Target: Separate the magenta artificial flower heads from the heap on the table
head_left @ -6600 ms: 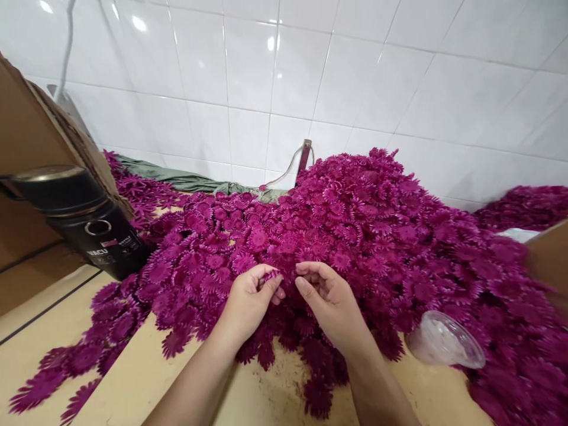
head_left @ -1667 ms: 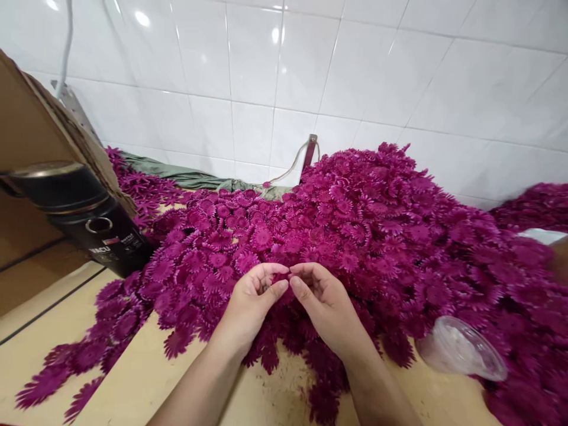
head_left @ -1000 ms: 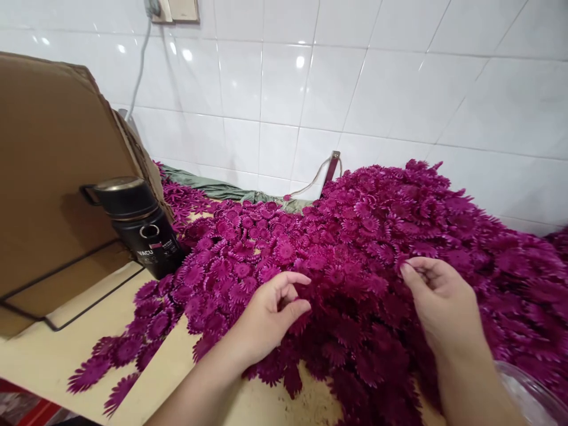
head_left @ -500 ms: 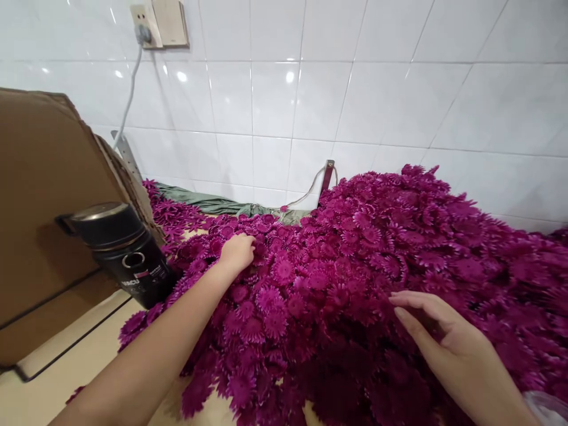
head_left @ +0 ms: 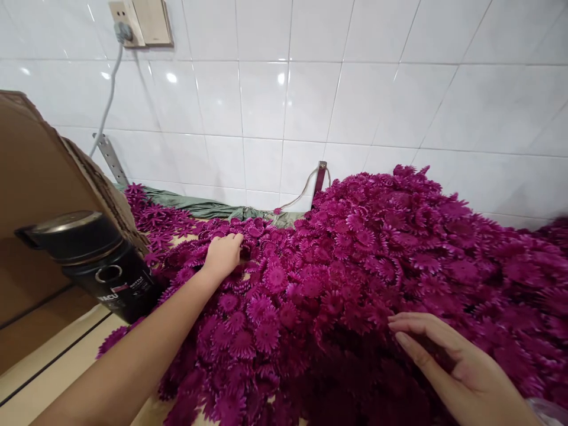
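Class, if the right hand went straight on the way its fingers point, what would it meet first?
The right hand would most likely meet magenta flower heads just ahead of it, to the left; depth is unclear, so it might pass over the nearest ones.

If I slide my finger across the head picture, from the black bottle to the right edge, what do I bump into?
Black bottle → left hand → dark red bracket → right hand → clear plastic tub, partly cut off.
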Motion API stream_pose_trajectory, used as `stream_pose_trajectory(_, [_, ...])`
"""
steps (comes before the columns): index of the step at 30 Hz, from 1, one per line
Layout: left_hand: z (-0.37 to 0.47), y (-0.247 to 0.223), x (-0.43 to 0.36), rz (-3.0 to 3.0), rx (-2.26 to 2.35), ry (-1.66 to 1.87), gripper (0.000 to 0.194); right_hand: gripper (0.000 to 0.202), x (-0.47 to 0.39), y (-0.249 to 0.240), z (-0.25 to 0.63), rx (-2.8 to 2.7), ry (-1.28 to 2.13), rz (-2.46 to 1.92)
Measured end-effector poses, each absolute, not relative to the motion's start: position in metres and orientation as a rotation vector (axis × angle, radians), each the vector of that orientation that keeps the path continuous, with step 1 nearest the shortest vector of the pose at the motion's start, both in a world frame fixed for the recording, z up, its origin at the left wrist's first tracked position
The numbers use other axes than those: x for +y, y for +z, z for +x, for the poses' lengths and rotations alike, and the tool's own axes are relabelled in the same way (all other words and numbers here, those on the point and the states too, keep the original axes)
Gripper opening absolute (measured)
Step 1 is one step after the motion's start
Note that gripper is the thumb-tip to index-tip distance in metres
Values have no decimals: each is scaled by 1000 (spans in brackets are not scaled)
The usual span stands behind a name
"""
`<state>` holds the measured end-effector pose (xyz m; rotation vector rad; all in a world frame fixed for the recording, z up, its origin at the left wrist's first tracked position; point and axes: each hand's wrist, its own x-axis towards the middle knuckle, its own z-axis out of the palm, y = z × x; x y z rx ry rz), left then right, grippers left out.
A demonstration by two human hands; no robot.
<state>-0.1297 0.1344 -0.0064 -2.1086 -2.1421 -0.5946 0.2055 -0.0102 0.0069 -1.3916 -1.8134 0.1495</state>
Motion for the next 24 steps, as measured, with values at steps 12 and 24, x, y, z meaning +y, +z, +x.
stream_pose_trajectory(12, [-70,34,64,-2536,-2139,-1287,18,32,-15,28,134,-1587,755,-1269])
stream_pose_trajectory(24, [-18,7,-19,-2814,-1984,-1821,26,18,-30,1,112,-1679,925,-1234])
